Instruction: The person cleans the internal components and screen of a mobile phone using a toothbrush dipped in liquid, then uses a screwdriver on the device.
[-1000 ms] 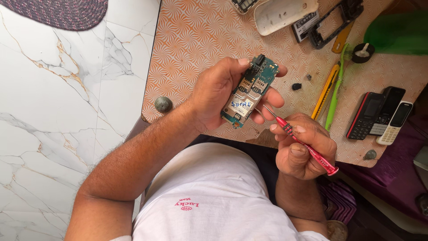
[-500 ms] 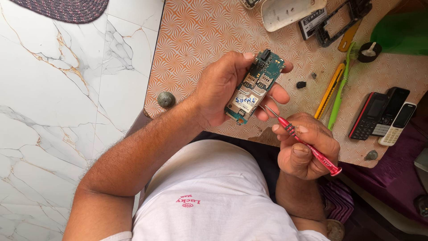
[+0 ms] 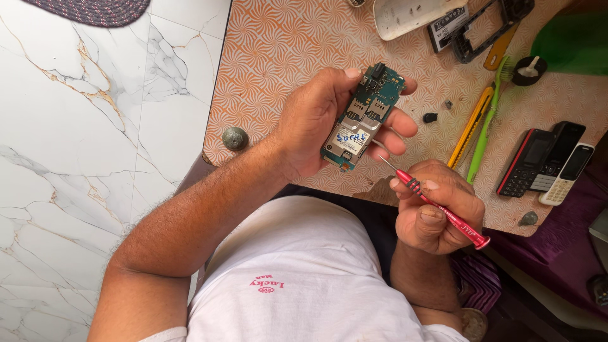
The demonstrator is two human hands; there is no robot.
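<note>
The circuit board (image 3: 362, 120) is a narrow green phone board, held up above the bench (image 3: 278, 57) in the left hand (image 3: 316, 123), tilted with its top end pointing away and to the right. Metal card slots and a white label face upward. The screwdriver (image 3: 437, 206) is slim with a red handle, gripped in the right hand (image 3: 437, 212) just below the board; its thin metal tip points up-left, close to the board's lower edge.
</note>
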